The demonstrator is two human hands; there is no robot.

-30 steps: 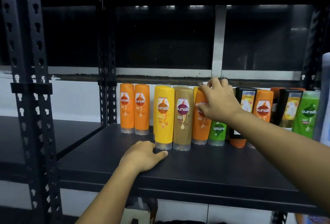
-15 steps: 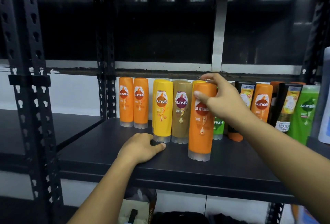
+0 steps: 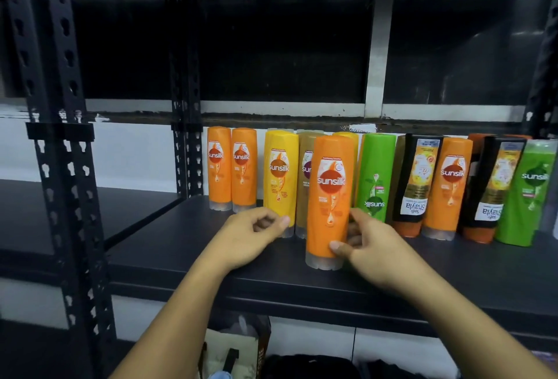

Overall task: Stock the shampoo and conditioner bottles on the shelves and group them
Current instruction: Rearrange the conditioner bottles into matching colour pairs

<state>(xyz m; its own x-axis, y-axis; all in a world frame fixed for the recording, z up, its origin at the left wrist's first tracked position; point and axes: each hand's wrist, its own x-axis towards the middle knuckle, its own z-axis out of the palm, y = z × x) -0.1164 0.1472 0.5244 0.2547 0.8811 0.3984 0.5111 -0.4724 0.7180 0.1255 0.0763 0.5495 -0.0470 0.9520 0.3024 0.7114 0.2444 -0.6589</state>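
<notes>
An orange Sunsilk bottle (image 3: 330,197) stands upright on the black shelf (image 3: 187,261), in front of the row. My right hand (image 3: 368,249) grips its lower part, thumb on the front. My left hand (image 3: 250,233) hovers just left of it, fingers loosely curled, holding nothing, thumb tip close to the yellow bottle (image 3: 279,176). Two orange bottles (image 3: 231,167) stand at the row's left end. A brown bottle (image 3: 304,179) is partly hidden behind the held one.
Right of the held bottle stand an inverted green bottle (image 3: 376,179), two inverted black Shayla bottles (image 3: 415,179), another orange bottle (image 3: 450,185) and a green one (image 3: 528,194). A perforated rack upright (image 3: 60,167) rises at left. A bag (image 3: 235,345) sits below the shelf.
My right hand pulled the orange bottle out of the row toward the shelf front and slid its grip down to the base. My left hand lifted off the shelf and curled.
</notes>
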